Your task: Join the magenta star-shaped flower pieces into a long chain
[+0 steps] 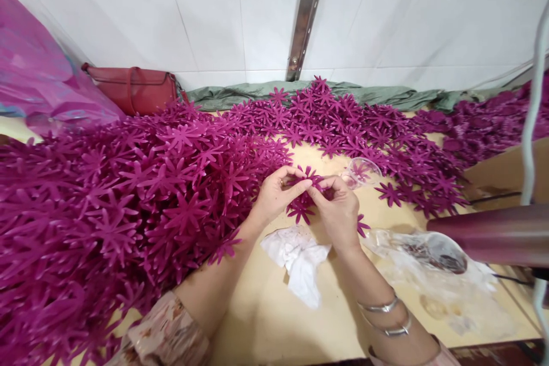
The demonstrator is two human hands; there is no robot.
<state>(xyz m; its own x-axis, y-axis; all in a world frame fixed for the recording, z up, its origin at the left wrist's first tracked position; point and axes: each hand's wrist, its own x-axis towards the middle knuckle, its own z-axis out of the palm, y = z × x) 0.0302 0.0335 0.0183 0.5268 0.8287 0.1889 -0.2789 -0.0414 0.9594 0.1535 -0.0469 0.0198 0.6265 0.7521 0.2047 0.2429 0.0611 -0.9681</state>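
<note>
Both hands meet over the middle of the table, pinching one magenta flower-shaped piece (310, 174) between thumbs and fingertips. My left hand (278, 193) grips its left side, and my right hand (338, 206) grips its right side. Just below the fingers lie a few more magenta flower pieces (301, 209), partly hidden by the hands. A big heap of the same pieces (189, 211) reaches up against my left forearm. Near my right hand stands a small clear round dish (364, 170) with a flower piece at it. A crumpled white cloth or tissue (300, 260) rests between my forearms.
A second pile of flower pieces (343, 117) runs along the back. Behind stand a red handbag (132, 90) and a pink plastic bag (43, 68). To the right are a clear plastic bag (454, 283), a metallic purple cylinder (489, 234) and a pale upright tube (532, 126).
</note>
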